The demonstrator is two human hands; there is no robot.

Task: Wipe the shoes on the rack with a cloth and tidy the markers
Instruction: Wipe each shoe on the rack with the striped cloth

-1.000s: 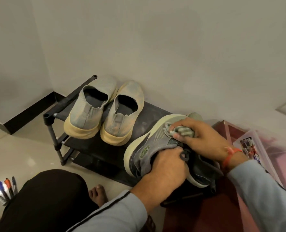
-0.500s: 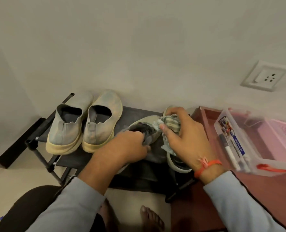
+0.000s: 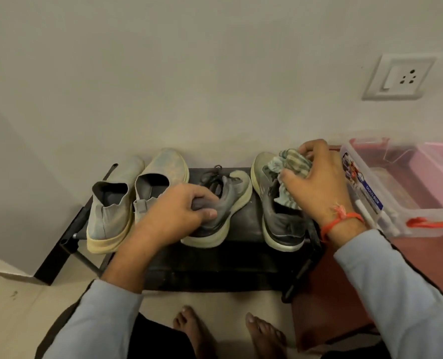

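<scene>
On the black rack (image 3: 241, 257) four shoes stood in a row. The left hand (image 3: 179, 213) gripped the heel of a grey sneaker (image 3: 228, 200); the right hand (image 3: 316, 182) clutched a bunched cloth (image 3: 290, 164) against the other sneaker (image 3: 277, 216). Two pale slip-ons (image 3: 127, 200) sat left. A clear box (image 3: 401, 203) holding a white marker (image 3: 370, 218) crowded the right wrist.

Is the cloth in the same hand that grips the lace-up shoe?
No, the right hand holds the cloth; the left hand grips the lace-up shoe.
</scene>
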